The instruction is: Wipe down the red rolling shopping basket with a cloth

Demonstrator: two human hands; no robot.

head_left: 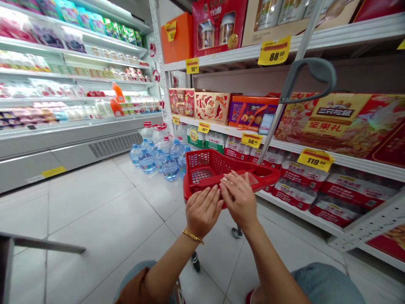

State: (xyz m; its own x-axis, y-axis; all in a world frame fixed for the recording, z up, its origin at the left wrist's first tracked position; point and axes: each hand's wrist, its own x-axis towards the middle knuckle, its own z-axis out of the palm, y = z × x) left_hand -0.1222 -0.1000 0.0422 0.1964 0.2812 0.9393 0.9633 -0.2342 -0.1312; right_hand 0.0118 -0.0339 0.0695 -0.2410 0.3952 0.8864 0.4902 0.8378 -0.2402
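My left hand [202,211], with a gold bangle [193,237] on its wrist, lies palm down over the near rim of a red plastic mesh shopping basket [204,159]. My right hand [238,198] is beside it, fingers curled over the same side. Its fingertips are close to a small clear plastic piece [251,178] near the basket's rim. I cannot tell whether that hand grips the piece. The basket sits on a wheeled cart with a grey handle [311,71], and my hands hide part of the basket's inside.
To the right stand shelves of gift boxes and shrink-wrapped bottled water packs [294,185] with yellow price tags. Large water jugs [155,160] stand on the tiled floor [104,219] ahead, beside a refrigerated display case [72,143] on the left.
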